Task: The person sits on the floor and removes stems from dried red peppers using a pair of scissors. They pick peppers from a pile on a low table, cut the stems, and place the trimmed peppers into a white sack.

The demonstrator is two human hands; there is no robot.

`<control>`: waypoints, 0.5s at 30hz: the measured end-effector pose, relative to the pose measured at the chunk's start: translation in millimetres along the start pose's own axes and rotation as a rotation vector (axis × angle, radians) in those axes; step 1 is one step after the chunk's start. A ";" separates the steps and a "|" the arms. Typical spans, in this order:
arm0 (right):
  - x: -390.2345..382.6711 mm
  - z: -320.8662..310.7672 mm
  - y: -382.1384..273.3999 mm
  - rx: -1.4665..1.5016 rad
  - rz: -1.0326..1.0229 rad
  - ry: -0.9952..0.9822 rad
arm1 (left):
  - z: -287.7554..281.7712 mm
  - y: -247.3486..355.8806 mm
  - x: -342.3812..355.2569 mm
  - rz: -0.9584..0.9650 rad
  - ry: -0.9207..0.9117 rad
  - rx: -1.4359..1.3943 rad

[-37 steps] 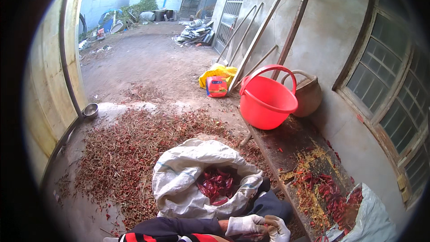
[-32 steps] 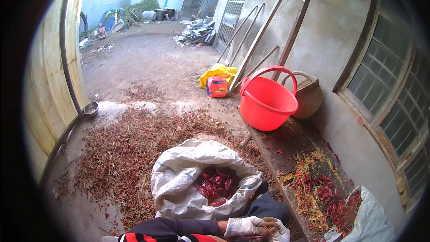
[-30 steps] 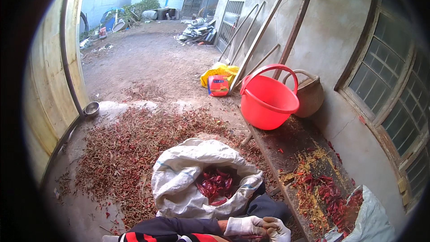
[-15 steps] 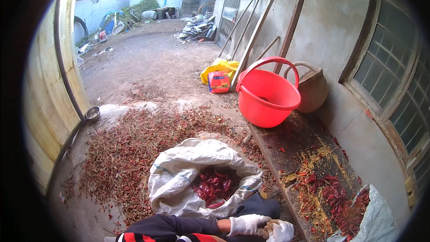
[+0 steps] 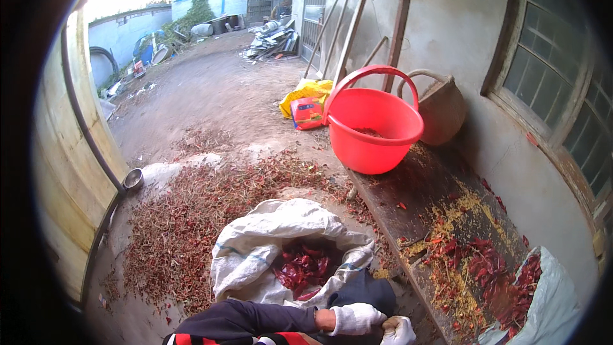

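My left hand (image 5: 359, 319), in a white work glove, reaches in from the lower left past a dark sleeve. Its fingers are curled in against my right hand (image 5: 398, 331), which is gloved too and closed. Whatever is pinched between them is too small or hidden to make out. Just beyond them a white woven sack (image 5: 252, 243) lies with its mouth rolled open, and dark red dried chili peppers (image 5: 305, 267) show inside. To the right, more dried chilies (image 5: 488, 265) spill across a dark wooden board (image 5: 389, 201) among yellow seeds, partly out of a pale sack (image 5: 549, 306).
A red plastic basket (image 5: 373, 150) with a hoop handle stands on the board's far end, a wicker basket (image 5: 440, 112) behind it. Chili stems and scraps (image 5: 185, 223) cover the ground left. Poles (image 5: 357, 19) lean on the wall; a metal bowl (image 5: 133, 179) sits far left.
The view has shifted slightly, moving the basket and board a little left and up in the picture. My hands, close together before, now show a narrow gap between the gloves.
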State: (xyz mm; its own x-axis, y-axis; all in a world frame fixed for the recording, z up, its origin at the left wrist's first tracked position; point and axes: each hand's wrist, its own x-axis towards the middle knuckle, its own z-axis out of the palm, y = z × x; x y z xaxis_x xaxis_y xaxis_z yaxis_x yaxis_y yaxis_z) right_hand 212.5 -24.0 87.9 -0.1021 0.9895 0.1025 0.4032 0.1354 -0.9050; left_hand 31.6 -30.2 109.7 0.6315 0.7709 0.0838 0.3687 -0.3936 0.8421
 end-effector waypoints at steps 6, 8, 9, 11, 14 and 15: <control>-25.3 -2.6 0.0 0.181 0.029 -0.013 | -10.5 -2.9 2.5 0.113 -0.049 0.176; -31.8 -5.7 -4.3 0.326 0.097 -0.074 | -26.0 11.9 2.7 0.132 -0.043 0.147; -32.1 -6.6 -8.4 0.450 0.139 -0.117 | -27.5 11.3 1.6 0.154 -0.044 0.142; -34.5 -14.0 -1.2 0.773 0.296 -0.200 | -23.4 7.2 6.9 0.211 -0.060 0.195; -37.3 -5.3 21.0 1.407 0.420 -0.186 | -13.3 22.6 20.0 0.147 -0.153 0.521; -34.2 -5.6 29.6 1.491 0.515 -0.117 | -8.1 22.8 27.0 0.175 -0.107 0.393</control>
State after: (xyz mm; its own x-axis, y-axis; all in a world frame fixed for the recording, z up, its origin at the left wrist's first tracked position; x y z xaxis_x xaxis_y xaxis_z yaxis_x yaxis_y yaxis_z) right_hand 233.0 -53.6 60.0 -0.3373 0.8927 -0.2989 -0.7966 -0.4399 -0.4147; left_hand 51.6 -14.3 135.6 0.7671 0.6274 0.1339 0.4680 -0.6901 0.5521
